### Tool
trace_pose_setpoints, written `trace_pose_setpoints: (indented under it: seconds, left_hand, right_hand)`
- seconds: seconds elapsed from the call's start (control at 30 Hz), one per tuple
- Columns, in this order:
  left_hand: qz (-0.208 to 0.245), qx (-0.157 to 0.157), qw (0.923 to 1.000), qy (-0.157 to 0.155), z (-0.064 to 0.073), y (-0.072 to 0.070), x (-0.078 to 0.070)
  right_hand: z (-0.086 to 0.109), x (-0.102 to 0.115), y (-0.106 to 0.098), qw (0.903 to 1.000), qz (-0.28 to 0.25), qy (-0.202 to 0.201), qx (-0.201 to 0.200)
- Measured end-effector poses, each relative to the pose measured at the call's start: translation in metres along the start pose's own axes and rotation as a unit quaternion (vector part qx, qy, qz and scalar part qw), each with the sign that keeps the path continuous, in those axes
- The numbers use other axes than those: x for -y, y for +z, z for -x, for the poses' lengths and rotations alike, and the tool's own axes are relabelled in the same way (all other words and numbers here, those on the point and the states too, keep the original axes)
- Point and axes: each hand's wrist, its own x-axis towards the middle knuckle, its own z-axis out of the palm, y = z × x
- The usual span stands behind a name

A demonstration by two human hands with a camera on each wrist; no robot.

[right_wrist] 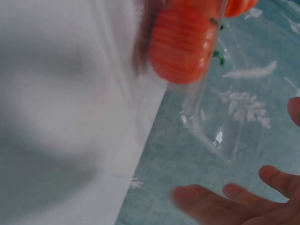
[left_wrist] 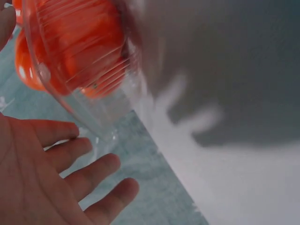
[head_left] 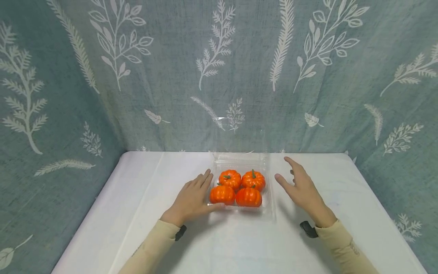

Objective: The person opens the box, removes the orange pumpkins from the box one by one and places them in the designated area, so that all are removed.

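Several small orange pumpkins (head_left: 248, 197) with green stems sit in two rows inside a clear plastic clamshell box (head_left: 268, 190), whose see-through lid stands raised at the back. My left hand (head_left: 192, 198) is at the box's left side, fingers straight, thumb reaching along the front left corner. In the left wrist view the ribbed box wall (left_wrist: 84, 51) shows close above the spread fingers (left_wrist: 93, 173). My right hand (head_left: 302, 190) hovers off the box's right side, thumb and fingers apart with nothing between them. The right wrist view shows a pumpkin (right_wrist: 180, 47) through the plastic, away from the fingertips (right_wrist: 187, 197).
The box stands on a white table (head_left: 154, 167) near its back edge. A grey-green curtain (head_left: 171, 76) with white leaf prints hangs behind and along both sides. Dark straps (head_left: 309, 229) show at both wrists, by the beige sleeves (head_left: 342, 243).
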Motion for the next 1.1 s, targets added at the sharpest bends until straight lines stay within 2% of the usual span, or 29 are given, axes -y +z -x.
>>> trace_pose_setpoints:
  seconds: [0.27,0.53,0.8,1.1]
  left_hand:
    - [0.011,0.002,0.9998,-0.015,0.003,0.006,-0.002]
    - [0.024,-0.005,0.9995,-0.021,0.003,0.010,-0.002]
    - [0.027,-0.010,0.9994,-0.016,0.003,0.011,-0.003]
    - [0.028,-0.004,0.9994,-0.018,0.004,0.008,-0.003]
  right_hand:
    - [0.007,0.020,0.008,0.9988,-0.009,-0.045,-0.015]
    - [0.008,0.032,0.026,0.9951,-0.005,-0.098,0.005]
    - [0.016,0.041,0.041,0.9928,0.004,-0.120,0.009]
    - [0.019,0.049,0.057,0.9923,0.024,-0.120,0.019]
